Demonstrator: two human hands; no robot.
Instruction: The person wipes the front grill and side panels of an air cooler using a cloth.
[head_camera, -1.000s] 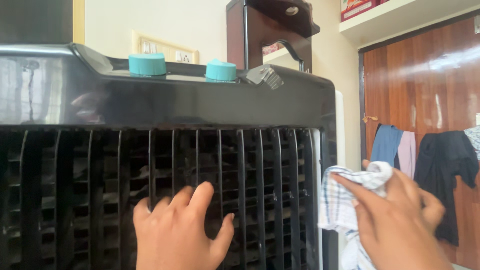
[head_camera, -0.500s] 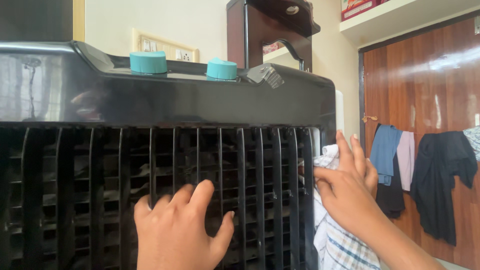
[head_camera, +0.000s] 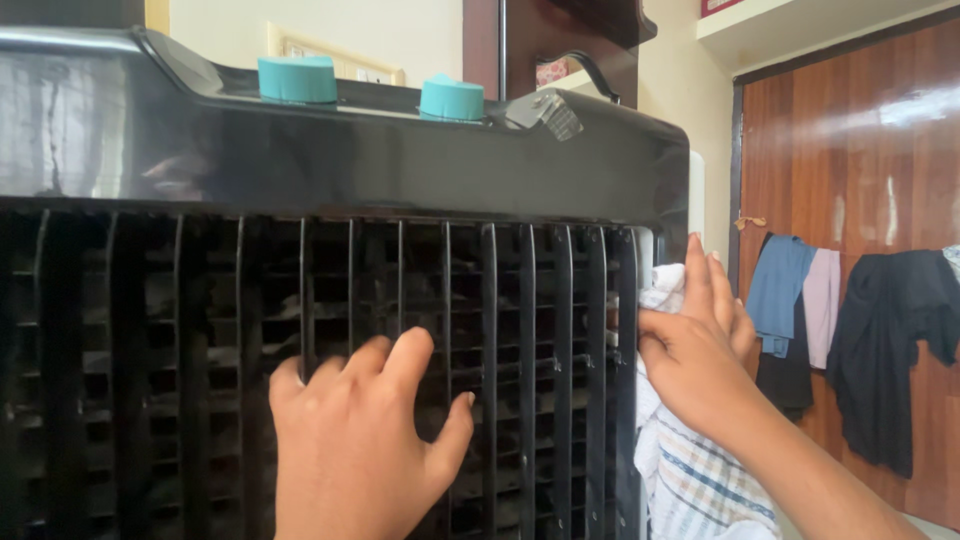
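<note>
Glossy black air cooler (head_camera: 400, 170), left hand (head_camera: 360, 450) fingers spread on grille, right hand (head_camera: 700, 350) clutching checked cloth (head_camera: 700, 480)

Your cooler's top (head_camera: 380, 160) is glossy black plastic, mirror-smooth; the grille (head_camera: 520, 330) below looks duller. The checked cloth (head_camera: 690, 480) at the right is soft woven cotton. The far door (head_camera: 850, 150) is polished wood.

We're in a home room here: clothes (head_camera: 860, 330) hanging against a wooden door (head_camera: 850, 150), a wall switchboard (head_camera: 340, 65), a high shelf (head_camera: 800, 25), and a black air cooler (head_camera: 350, 250) in front of us.
</note>
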